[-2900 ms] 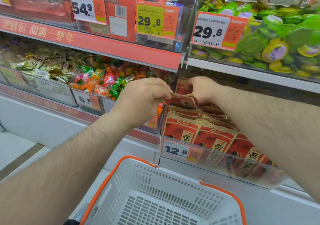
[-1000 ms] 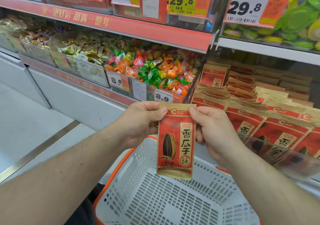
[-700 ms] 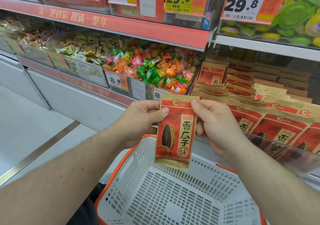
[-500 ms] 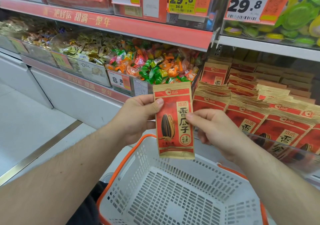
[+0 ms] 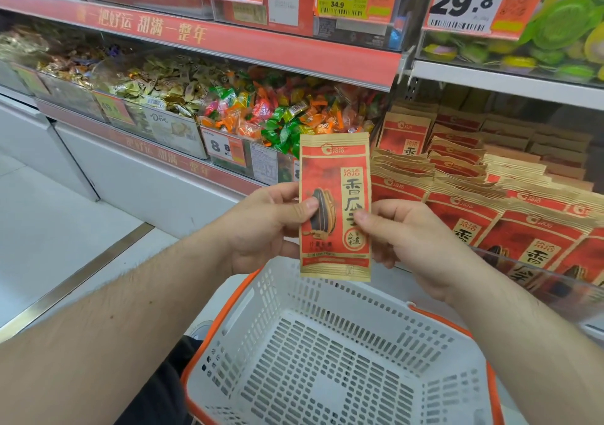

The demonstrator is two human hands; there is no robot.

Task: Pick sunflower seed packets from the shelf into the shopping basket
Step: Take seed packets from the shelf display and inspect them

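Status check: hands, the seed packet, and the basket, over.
Left hand and right hand both pinch one sunflower seed packet, upright above the shopping basket. Basket holds no packets. Nothing in the way.

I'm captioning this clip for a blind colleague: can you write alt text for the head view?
Two hands, left hand and right hand, pinch an upright red sunflower seed packet above an empty white shopping basket. Matching packets on the shelf fill the right.
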